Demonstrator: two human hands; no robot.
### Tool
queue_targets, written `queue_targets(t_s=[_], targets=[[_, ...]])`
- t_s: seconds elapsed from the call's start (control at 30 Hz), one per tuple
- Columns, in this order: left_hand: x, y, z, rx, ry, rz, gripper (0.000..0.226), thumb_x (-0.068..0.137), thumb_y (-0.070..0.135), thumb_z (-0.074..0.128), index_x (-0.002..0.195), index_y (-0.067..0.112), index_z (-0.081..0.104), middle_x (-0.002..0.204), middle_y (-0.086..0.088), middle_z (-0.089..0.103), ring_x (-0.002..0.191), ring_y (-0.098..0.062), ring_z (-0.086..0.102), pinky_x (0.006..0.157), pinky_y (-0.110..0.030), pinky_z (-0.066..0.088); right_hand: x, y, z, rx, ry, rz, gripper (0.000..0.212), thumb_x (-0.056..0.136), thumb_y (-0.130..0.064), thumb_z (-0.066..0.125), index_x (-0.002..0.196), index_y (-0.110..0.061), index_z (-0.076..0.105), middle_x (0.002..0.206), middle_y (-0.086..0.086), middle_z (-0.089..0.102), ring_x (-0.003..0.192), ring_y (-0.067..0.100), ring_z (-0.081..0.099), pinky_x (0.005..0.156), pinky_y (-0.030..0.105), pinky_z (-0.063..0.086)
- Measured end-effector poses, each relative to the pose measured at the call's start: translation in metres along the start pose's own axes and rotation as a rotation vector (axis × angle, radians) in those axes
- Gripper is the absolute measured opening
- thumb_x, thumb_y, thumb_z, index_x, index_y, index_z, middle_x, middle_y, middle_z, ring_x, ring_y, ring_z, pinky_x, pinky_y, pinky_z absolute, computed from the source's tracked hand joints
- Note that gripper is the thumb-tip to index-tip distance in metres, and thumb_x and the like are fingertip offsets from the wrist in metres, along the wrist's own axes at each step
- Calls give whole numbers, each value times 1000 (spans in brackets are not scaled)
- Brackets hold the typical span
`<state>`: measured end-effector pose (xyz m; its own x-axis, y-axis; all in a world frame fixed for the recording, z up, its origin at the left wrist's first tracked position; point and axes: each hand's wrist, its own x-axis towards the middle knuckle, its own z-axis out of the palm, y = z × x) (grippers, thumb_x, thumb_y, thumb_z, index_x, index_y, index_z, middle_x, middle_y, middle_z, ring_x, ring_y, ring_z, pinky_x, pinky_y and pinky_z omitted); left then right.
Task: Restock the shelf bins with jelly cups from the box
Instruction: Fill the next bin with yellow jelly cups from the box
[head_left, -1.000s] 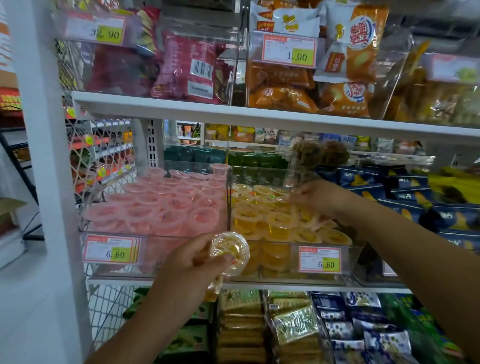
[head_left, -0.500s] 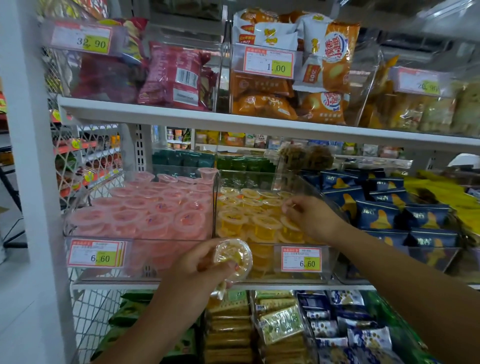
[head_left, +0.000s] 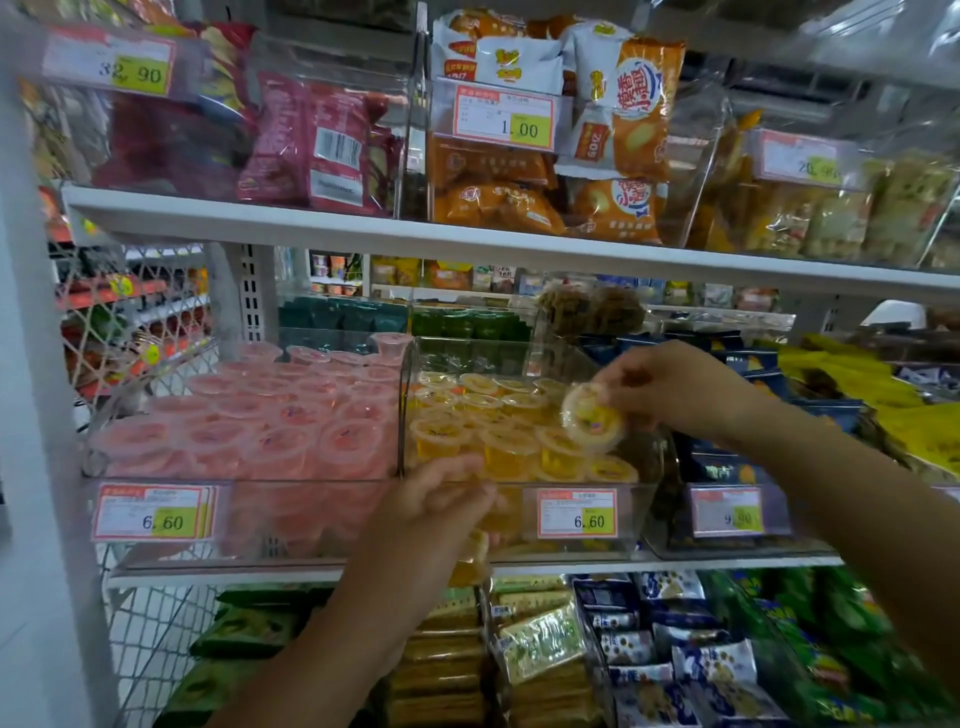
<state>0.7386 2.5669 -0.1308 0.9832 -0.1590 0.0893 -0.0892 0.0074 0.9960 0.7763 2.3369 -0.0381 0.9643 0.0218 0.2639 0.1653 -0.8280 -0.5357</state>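
Note:
Two clear bins sit side by side on the middle shelf. The left bin (head_left: 311, 519) is full of pink jelly cups (head_left: 291, 421). The right bin (head_left: 644, 525) holds yellow jelly cups (head_left: 493, 421). My right hand (head_left: 675, 389) pinches one yellow jelly cup (head_left: 592, 422), tilted with its lid towards me, just above the right side of the yellow bin. My left hand (head_left: 441, 501) is in front of that bin's front wall, back up, with its fingers curled over another yellow cup (head_left: 474, 553) that shows only partly beneath it. The box is out of view.
The shelf above (head_left: 467, 241) hangs low over the bins and carries snack bags in clear bins. Blue packets (head_left: 727, 467) fill the bin to the right. Biscuit packs (head_left: 540, 644) lie on the shelf below. A white upright (head_left: 31, 415) and wire mesh stand at the left.
The lidded yellow cup shown in my left hand is gone from it; my right hand, earlier down among the yellow cups, now holds one above the bin. My left hand has turned back-up.

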Motion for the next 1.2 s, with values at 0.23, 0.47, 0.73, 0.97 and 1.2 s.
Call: queue_targets(t_s=[0.23,0.47,0.73,0.97,1.2], targets=[[3,-8,-7,5,37,-119,41,94,33,57,58,16,65,76,-7,73,68,-20,66,62,-41,60,26,36,-1,-286,-209,65,15,92,-19,64,105,-19,71,107,-4,69,92,6,60,84,20,45],[2,-12,-7,130,28,35,18,86,34,64,79,19,60,77,-6,67,63,-14,61,61,-34,55,-3,17,12,-328,44,-59,19,96,-22,57,111,-23,68,111,-6,67,93,6,58,69,6,39],[1,-15,12,621,51,620,84,65,60,78,124,42,20,110,26,32,84,2,57,65,-30,54,-64,-48,58,477,-431,122,29,83,-33,69,92,-5,71,82,10,71,69,14,65,65,23,54],[12,-3,-19,637,52,601,86,71,70,63,139,48,15,129,30,25,115,19,29,86,-2,34,-31,-54,51,646,-241,128,13,88,-11,65,93,-1,70,86,16,73,70,19,69,64,22,56],[43,-8,-60,1289,91,625,68,87,68,15,148,41,25,157,22,16,145,-12,3,113,-33,4,66,-50,70,401,-16,212,17,88,-20,69,100,-8,72,88,8,73,79,18,70,76,31,59]])
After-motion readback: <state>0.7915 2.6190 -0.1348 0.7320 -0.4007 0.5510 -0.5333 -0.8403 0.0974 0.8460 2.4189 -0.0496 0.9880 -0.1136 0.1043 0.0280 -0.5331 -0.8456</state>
